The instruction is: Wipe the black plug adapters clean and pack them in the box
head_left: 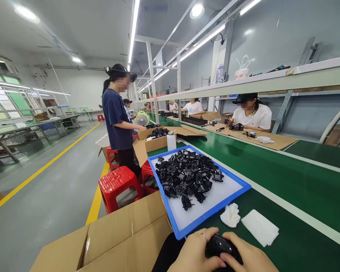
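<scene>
Low in the head view, my left hand [193, 250] and my right hand [245, 254] close around one glossy, rounded black plastic piece [222, 245]. Its lower side is hidden by my fingers and the frame edge. Just beyond, a blue-rimmed tray [214, 212] lies on the green bench, with a heap of small black plug adapters [191, 172] on its white base. Metal pins stick out of several of them. A crumpled white tissue [230, 215] and a folded white tissue [260, 227] lie beyond my right hand.
Cardboard flaps [124, 232] and a red stool [119, 181] are at the left. Behind the tray stand a white bottle [171, 142] and a cardboard box [158, 143] of black parts. One person [115, 117] stands beside it; another [255, 117] works across the green bench [272, 166].
</scene>
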The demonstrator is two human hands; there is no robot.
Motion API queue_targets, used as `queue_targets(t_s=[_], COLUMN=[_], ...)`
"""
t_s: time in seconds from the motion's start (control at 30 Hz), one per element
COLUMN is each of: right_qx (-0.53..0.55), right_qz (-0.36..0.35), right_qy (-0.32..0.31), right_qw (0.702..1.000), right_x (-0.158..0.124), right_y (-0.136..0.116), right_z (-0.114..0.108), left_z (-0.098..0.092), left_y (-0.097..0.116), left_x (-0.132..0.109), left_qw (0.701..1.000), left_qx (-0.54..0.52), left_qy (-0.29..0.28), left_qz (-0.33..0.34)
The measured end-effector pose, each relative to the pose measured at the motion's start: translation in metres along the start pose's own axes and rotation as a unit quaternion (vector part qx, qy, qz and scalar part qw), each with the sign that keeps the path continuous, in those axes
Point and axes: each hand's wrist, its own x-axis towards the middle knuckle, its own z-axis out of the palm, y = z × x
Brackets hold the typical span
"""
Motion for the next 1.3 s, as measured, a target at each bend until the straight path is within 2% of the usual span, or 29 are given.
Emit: queue_targets(t_s=[0.17,0.33,0.57,0.77,0.9,1.1,1.3], right_qx=[0.012,0.059,-0.035,-0.079,-0.081,-0.107,-0.161], right_qz=[0.001,0.029,0.019,0.021,0.019,-0.002,0.011], right_qy=[0.021,0.035,0.009,-0.01,-0.038,-0.036,-0.048], right_qw=[1.0,0.997,0.999,0.997,0.996,0.994,0.986], right_x=[0.0,-0.003,-0.008,-0.007,-0.007,-0.006,-0.001], right_y=[-0.002,-0.001,-0.006,-0.007,-0.007,-0.008,-0.012], right_z=[-0.011,-0.025,-0.022,-0.019,-0.022,-0.023,-0.024], left_z=[0.007,0.011,0.011,0.011,0.004,-0.011,-0.022], left_y=[0.005,0.005,0.005,0.004,0.007,0.024,0.047], left_x=[0.001,0.003,0.004,0.002,-0.001,0.006,0.021], left_qw=[0.998,0.996,0.994,0.998,1.0,0.997,0.965], left_qx=[-0.032,-0.065,-0.092,-0.036,0.009,0.056,0.233], left_qy=[0.046,0.042,0.043,0.044,0.007,-0.06,-0.115], left_qz=[-0.024,-0.04,-0.043,-0.004,0.027,0.014,-0.028])
